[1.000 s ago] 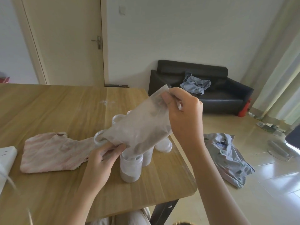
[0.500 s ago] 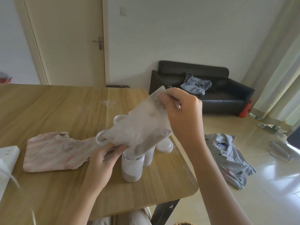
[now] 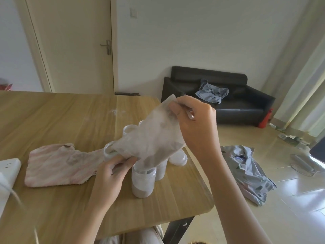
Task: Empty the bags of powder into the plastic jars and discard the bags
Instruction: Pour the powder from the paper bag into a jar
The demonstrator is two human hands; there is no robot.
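A cloudy plastic bag with brownish powder hangs tilted over a plastic jar, its lower corner in the jar's mouth. Greyish powder lies in the jar's bottom. My right hand pinches the bag's raised top corner. My left hand pinches the bag's lower edge beside the jar's rim. Behind it stand other open jars and one partly hidden by the bag. A lid lies at the right.
All this stands on a wooden table near its right edge. A pink striped cloth lies left of the jars, a white power strip at the far left. Clothes lie on the floor; a black sofa is behind.
The bag stays tilted over the jar with both hands holding it. The dark powder has slid lower toward the jar's mouth.
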